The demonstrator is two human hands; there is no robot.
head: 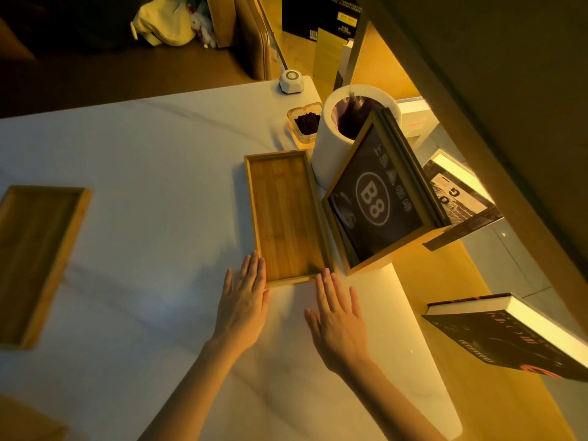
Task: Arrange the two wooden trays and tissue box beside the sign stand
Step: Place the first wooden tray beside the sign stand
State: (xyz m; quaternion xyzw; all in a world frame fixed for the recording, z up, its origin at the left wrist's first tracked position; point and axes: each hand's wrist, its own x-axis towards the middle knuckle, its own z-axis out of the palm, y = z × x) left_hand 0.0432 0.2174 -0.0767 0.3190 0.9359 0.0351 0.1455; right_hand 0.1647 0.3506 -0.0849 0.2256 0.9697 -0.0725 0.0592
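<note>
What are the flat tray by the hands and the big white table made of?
The tray looks like wood, maybe bamboo: golden-brown strips with grain lines and a raised rim, a smooth matte finish. The table looks like white marble or a marble-look slab: pale, smooth, with faint grey veins. Which, I cannot tell.

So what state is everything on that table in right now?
Near wooden tray: empty, flat beside the sign stand.
Far wooden tray: empty, lying apart at the left.
Sign stand: upright, showing B8.
White bin: open, lined with a bag.
Glass dish: holds dark grounds.
Left hand: open, flat, fingertips at tray's near corner.
Right hand: open, flat, fingertips at tray's near edge.
</note>
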